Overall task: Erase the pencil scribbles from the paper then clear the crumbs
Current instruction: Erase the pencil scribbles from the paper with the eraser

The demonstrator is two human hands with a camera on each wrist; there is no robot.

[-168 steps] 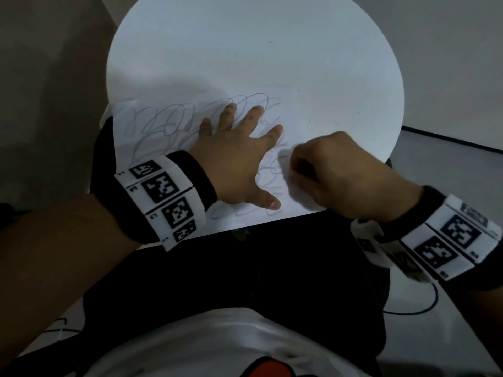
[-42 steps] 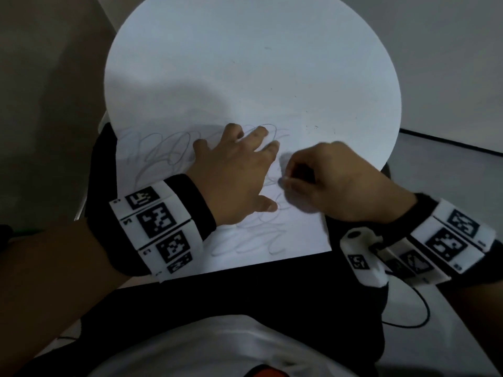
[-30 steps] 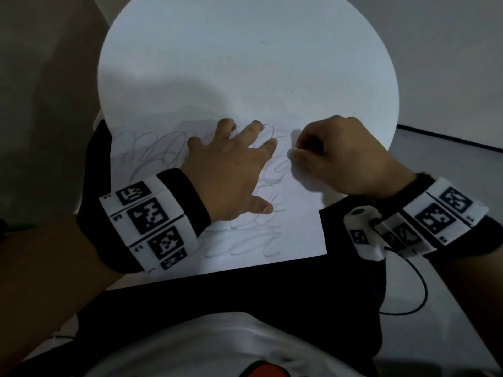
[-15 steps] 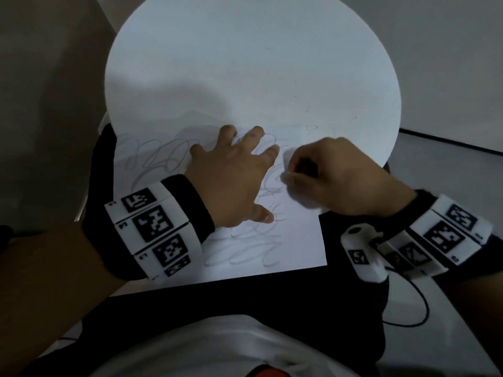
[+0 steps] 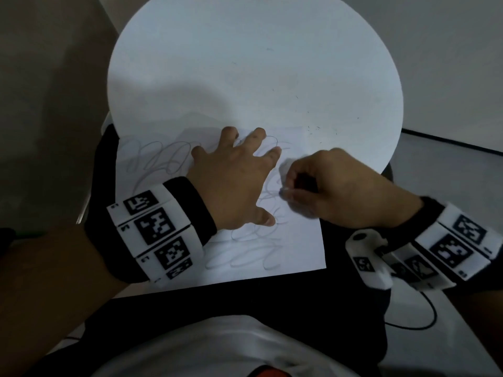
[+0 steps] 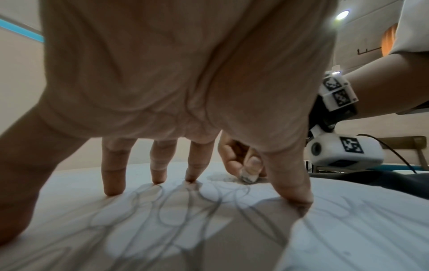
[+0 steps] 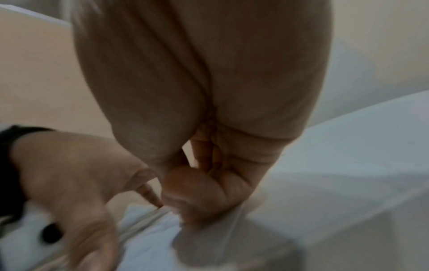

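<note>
Left hand (image 5: 234, 183), fingers splayed, pinned paper (image 5: 299, 248) to desk (image 5: 245, 63); right hand (image 5: 326, 186) grip pinched eraser (image 6: 248, 177) over scribbles (image 5: 245, 254).

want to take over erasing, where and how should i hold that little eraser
Pinch the eraser by its upper end, from above, thumb against fingertips, as the right hand does. It is a short stub, standing with its smudged tip on the paper, so only the upper part is free. Probably keep the grip low.
</note>
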